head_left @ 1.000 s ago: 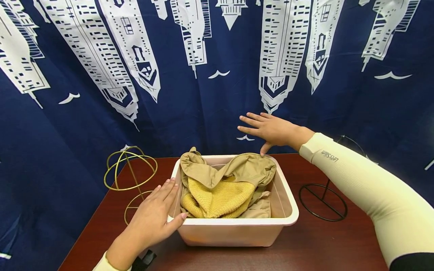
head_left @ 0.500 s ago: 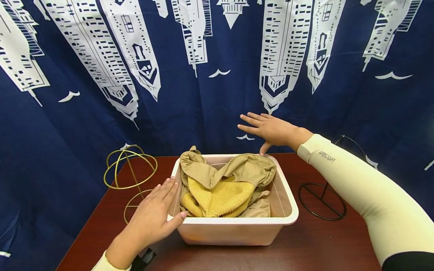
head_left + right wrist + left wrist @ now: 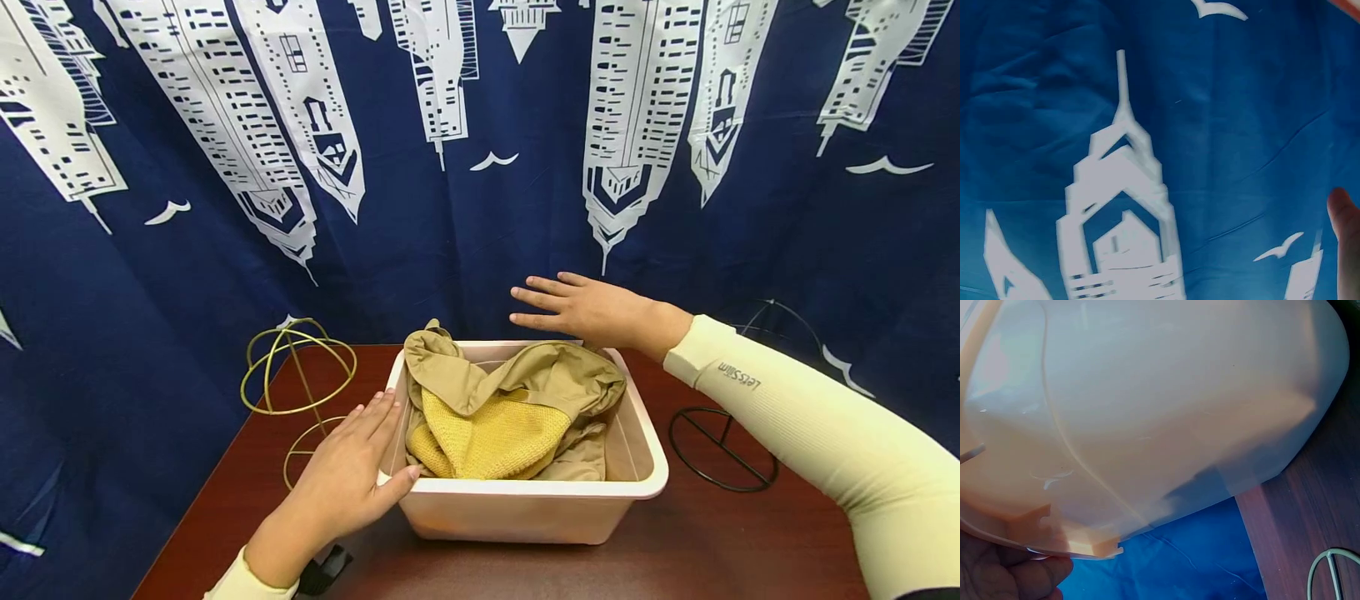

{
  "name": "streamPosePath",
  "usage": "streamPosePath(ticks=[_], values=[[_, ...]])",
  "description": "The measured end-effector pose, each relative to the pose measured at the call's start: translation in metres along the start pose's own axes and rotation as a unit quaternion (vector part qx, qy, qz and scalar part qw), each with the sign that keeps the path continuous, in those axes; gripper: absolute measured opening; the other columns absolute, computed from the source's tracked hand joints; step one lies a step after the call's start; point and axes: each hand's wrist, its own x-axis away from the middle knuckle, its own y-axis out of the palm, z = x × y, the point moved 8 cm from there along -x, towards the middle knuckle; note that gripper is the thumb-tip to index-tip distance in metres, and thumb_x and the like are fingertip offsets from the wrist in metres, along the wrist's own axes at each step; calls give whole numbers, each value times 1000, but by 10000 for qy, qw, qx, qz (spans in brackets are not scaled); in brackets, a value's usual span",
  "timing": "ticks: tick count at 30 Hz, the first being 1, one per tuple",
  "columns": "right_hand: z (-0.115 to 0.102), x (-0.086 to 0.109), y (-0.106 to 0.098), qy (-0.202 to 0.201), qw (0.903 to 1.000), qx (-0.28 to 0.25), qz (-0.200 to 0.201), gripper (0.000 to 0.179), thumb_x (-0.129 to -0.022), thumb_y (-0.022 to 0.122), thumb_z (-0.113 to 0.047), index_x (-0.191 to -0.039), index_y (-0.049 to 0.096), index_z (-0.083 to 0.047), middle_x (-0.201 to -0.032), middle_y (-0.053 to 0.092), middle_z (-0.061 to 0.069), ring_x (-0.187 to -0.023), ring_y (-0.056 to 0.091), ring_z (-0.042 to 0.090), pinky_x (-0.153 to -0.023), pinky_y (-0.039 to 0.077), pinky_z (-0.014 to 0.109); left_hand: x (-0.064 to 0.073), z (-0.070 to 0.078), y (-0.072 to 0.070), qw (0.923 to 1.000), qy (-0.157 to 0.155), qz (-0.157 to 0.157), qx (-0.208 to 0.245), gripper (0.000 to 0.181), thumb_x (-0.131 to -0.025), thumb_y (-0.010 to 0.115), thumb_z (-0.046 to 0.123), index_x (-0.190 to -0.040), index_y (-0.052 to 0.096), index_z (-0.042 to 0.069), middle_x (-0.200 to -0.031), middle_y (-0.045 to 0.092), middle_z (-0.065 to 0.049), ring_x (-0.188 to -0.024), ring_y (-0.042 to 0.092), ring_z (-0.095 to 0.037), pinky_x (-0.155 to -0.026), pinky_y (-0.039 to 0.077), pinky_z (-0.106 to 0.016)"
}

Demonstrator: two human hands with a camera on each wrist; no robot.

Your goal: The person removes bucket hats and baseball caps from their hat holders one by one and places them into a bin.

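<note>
A pale pink plastic bin [image 3: 517, 512] stands on the table with clothes inside. On top lie a khaki garment [image 3: 555, 371] and a yellow knitted piece [image 3: 502, 437]. My left hand [image 3: 341, 471] rests on the bin's left rim, fingers straight and thumb over the near corner. In the left wrist view, its fingers [image 3: 1035, 575] touch the rim beside the bin's outer wall [image 3: 1179, 394]. Just above the far right rim is my right hand [image 3: 588, 310], fingers spread and straight, holding nothing. Its thumb is mostly hidden in the head view; the right wrist view shows one fingertip [image 3: 1340, 203].
A gold wire stand [image 3: 300, 367] is left of the bin, and a black wire stand [image 3: 723, 450] is to its right, partly behind the right sleeve. Behind the brown table [image 3: 712, 542] hangs a dark blue cloth [image 3: 420, 283] printed with white buildings.
My right hand has come down a little and slightly left, nearer the bin's far rim. My left hand keeps its place on the left rim. The head view has shifted slightly.
</note>
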Motion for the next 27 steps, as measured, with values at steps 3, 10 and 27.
streamPosePath(ticks=[3, 10, 27], values=[[18, 6, -4, 416, 9991, 36, -87, 110, -68, 86, -49, -157, 31, -16, -163, 19, 16, -148, 21, 37, -111, 32, 58, -2, 0, 0, 10000, 2, -5, -30, 78, -90, 58, 55, -138, 54, -6, -148, 46, -21, -139, 42, -33, -114, 32, -48], [45, 17, -12, 1036, 9931, -543, -129, 109, -71, 75, -59, -158, 28, -13, -164, 13, 17, -149, 14, 39, -114, 24, 61, -2, 1, 1, 10000, -4, -31, -73, 79, -90, 59, 55, -139, 53, -6, -148, 47, -21, -138, 42, -34, -114, 32, -48], [12, 0, 13, 295, 9974, -660, 54, 117, -65, 53, -82, -157, 31, -12, -163, 19, 18, -148, 19, 38, -112, 29, 60, -2, 2, 0, 10000, 14, 74, -50, 78, -89, 60, 55, -137, 55, -7, -146, 49, -21, -137, 43, -34, -113, 34, -49]])
